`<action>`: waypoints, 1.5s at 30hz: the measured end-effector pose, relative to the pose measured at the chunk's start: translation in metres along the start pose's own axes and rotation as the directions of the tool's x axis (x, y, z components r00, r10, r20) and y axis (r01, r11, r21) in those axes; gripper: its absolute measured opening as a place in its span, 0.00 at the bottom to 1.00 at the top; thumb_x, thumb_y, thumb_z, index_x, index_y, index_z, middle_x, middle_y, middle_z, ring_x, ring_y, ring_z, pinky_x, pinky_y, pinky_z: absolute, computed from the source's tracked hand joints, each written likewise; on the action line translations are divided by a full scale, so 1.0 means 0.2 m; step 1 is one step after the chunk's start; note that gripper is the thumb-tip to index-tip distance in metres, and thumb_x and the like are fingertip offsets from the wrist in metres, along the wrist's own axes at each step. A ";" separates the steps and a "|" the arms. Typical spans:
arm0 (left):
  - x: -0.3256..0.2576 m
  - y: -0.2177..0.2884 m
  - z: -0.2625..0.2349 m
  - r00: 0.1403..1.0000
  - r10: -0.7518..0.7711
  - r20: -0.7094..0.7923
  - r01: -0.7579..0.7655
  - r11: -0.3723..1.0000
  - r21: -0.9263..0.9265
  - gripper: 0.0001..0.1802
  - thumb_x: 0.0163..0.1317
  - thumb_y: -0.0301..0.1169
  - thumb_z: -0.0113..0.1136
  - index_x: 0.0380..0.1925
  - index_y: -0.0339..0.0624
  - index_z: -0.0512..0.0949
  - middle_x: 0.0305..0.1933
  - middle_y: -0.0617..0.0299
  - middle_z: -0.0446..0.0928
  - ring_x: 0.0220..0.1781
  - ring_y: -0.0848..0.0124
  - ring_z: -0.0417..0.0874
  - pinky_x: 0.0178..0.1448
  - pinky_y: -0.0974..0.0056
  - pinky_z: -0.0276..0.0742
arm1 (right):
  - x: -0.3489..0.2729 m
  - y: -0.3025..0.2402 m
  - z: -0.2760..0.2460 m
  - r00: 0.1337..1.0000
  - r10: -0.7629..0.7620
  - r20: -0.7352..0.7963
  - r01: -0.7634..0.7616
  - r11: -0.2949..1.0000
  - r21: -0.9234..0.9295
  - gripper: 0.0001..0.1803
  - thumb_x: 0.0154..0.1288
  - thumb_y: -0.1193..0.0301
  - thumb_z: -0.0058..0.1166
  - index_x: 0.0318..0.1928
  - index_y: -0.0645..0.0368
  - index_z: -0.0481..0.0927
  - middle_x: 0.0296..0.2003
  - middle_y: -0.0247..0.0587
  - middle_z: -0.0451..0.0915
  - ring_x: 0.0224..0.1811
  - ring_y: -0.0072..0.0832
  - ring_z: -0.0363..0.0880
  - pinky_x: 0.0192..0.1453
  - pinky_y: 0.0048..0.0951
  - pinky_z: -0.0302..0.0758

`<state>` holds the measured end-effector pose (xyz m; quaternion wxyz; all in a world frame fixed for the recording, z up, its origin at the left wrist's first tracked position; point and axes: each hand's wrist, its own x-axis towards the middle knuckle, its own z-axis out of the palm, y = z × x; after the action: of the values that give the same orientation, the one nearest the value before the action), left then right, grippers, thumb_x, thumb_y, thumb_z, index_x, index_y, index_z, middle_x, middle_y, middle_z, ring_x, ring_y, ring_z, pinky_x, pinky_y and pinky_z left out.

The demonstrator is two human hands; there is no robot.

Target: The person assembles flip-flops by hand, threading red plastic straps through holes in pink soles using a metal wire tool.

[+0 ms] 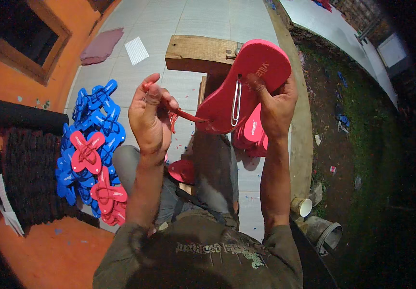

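My right hand (278,103) grips a red flip-flop sole (220,103) by its wider end, thumb on the upper face and fingers at the edge. A bent loop of metal wire (237,103) lies along the sole, its upper end at a dark hole near my right thumb. At the sole's other end, a thin red strap (188,116) stretches across to my left hand (150,115). The left fingers are curled around the strap, palm turned up. The sole is held tilted in the air above my knees. Its underside is hidden.
Beyond the sole stands a wooden post with a crossbeam (193,50). Several red soles (252,130) are stacked by my right knee. On the left lie a heap of blue flip-flops (95,113), red flip-flops (86,151) and a dark stacked pile (30,178). Buckets (326,236) stand at right.
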<state>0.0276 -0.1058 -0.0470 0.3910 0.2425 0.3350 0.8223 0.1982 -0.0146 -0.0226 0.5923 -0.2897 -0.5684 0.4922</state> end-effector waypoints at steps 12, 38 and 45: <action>-0.02 -0.04 0.15 0.605 0.051 0.794 -0.667 0.577 0.471 0.16 0.60 0.39 0.48 0.22 0.38 0.72 0.20 0.59 0.65 0.23 0.67 0.65 0.27 0.66 0.60 | 0.00 -0.02 0.01 1.000 0.000 -0.005 0.000 1.000 -0.008 0.22 0.49 0.79 0.59 0.46 0.62 0.69 0.38 0.40 0.77 0.39 0.26 0.77 0.43 0.24 0.75; -0.02 -0.07 0.35 0.893 0.071 0.444 -0.388 0.622 0.680 0.19 0.64 0.44 0.41 0.34 0.40 0.73 0.22 0.50 0.73 0.26 0.58 0.77 0.32 0.62 0.70 | -0.15 -0.14 -0.01 0.995 0.090 0.054 -0.085 0.992 -0.088 0.22 0.46 0.84 0.53 0.46 0.62 0.71 0.41 0.38 0.76 0.41 0.26 0.75 0.49 0.26 0.71; 0.06 0.16 0.28 0.679 0.252 0.689 -0.694 0.526 0.491 0.17 0.61 0.41 0.44 0.40 0.41 0.73 0.35 0.50 0.75 0.37 0.61 0.78 0.39 0.60 0.73 | -0.32 -0.13 -0.05 0.864 0.490 -0.111 -0.488 0.764 -0.423 0.15 0.57 0.66 0.51 0.43 0.62 0.71 0.39 0.43 0.73 0.40 0.32 0.72 0.46 0.27 0.68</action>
<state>0.0410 -0.0910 0.0153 0.0869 0.6810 0.4221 0.5920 0.2237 -0.0803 -0.0262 0.3614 -0.5514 -0.5705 0.4898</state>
